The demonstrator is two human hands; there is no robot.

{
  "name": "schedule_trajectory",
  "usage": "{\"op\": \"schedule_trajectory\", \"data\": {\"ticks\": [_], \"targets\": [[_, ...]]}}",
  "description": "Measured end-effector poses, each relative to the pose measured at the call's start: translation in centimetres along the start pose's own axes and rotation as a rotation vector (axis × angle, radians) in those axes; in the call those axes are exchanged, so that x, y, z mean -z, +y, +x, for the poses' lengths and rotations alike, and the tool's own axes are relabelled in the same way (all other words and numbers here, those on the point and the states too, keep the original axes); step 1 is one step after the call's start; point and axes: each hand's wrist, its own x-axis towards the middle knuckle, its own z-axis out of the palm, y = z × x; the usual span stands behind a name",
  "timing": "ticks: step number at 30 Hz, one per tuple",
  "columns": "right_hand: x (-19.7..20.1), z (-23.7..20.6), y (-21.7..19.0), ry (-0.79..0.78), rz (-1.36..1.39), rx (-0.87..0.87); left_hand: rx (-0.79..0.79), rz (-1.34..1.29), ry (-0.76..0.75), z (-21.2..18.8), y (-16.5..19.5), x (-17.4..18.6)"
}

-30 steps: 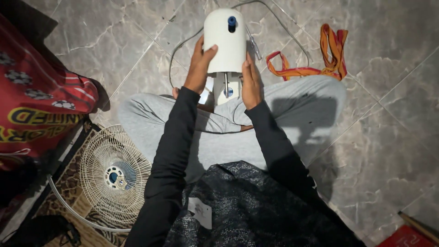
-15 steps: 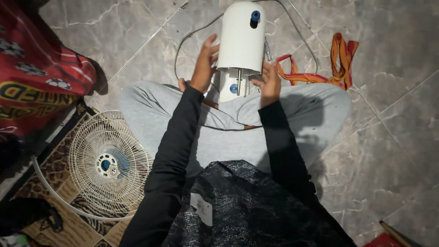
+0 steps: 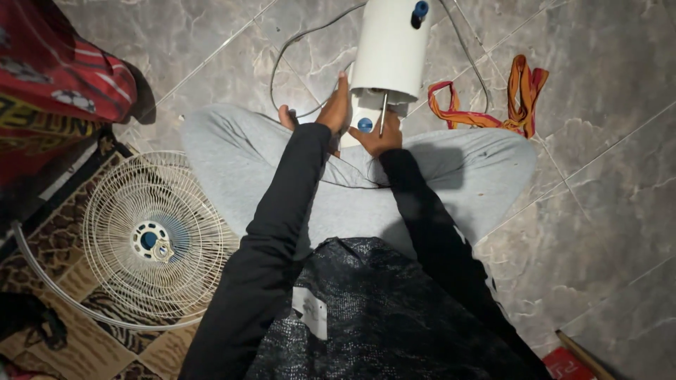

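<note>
Since a second ago we've slid both hands down the white fan motor housing (image 3: 391, 49); our left hand (image 3: 334, 110) grips its lower edge, our right hand (image 3: 375, 137) cups the underside, fingers curled.

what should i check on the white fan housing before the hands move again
1. Left hand on the white fan housing: ok, it grips the lower left edge.
2. Right hand placed: ok, under the housing by the blue knob.
3. Grey cord free: cannot tell, it loops behind the housing.
4. Fan grille out of the way: ok, flat on the patterned mat.
5. Orange strap out of the way: ok, on the floor beside the housing.
</note>
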Motion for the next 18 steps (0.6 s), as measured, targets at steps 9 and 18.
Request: {"op": "schedule_trajectory", "data": {"ticks": [9, 18], "targets": [[-0.1, 1.7, -2.3, -0.105, -0.201, -0.245, -0.034, 0.026, -0.035, -1.3, 1.3, -0.3], [1.3, 3.0, 0.3, -0.18, -0.137, -0.199, -0.166, -0.027, 0.068, 0.4, 0.2, -0.5]]}}
